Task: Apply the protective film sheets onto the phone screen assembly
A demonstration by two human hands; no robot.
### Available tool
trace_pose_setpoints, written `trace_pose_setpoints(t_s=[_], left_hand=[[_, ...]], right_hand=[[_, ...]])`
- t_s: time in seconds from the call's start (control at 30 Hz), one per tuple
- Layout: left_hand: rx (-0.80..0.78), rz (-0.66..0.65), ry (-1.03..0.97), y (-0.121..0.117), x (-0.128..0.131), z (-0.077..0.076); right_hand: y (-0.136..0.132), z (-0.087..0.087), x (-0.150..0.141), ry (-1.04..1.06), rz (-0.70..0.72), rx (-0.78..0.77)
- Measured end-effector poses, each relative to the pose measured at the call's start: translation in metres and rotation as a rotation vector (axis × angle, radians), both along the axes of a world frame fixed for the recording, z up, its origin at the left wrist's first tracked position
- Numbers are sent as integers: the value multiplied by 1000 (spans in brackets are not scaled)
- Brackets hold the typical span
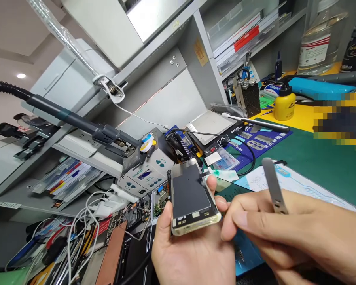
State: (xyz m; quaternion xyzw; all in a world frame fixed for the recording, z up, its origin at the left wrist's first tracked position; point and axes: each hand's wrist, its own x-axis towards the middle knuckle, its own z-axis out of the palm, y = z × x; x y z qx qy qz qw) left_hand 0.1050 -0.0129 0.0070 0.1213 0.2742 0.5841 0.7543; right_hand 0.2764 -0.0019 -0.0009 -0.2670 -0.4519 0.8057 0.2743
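Observation:
My left hand (195, 253) grips a slim phone part (191, 192) by its two long sides. It has a dark grey flat face, a gold-coloured edge and small contacts at the near end. It tilts up toward me. Between the fingers of my right hand (302, 233) is a flat metal pry tool (273, 180). Its rounded end points up, and small holes show near my grip. The right fingertips are close beside the near right corner of the phone part; whether they touch it I cannot tell.
A soldering station (144, 174) and a hot plate (212, 130) stand behind my hands. Tools and white cables (89, 225) crowd the left. A yellow bottle (284, 103) stands on the right, beyond the green mat (308, 148). Shelves rise at the back. A pixelated patch covers the right edge.

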Motion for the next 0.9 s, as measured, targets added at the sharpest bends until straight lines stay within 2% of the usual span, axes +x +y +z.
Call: trace_pose_setpoints(t_s=[0.07,0.17,0.37,0.5,0.7,0.9], left_hand=[[-62,36,22,-1,3,3],[-97,16,17,-2,7,5],[-39,-21,29,-5,14,6],[-35,16,39,-5,17,8],[-19,-43,-22,-6,17,11],[-54,-75,-9,-5,14,6]], right_hand=[[-2,-7,-4,-13,38,4],[-4,-12,-6,-61,29,18],[-1,-4,-5,-25,-23,74],[-1,1,-4,-10,-59,27],[-1,-2,-3,-36,-42,64],[-1,-1,-5,-88,-56,99]])
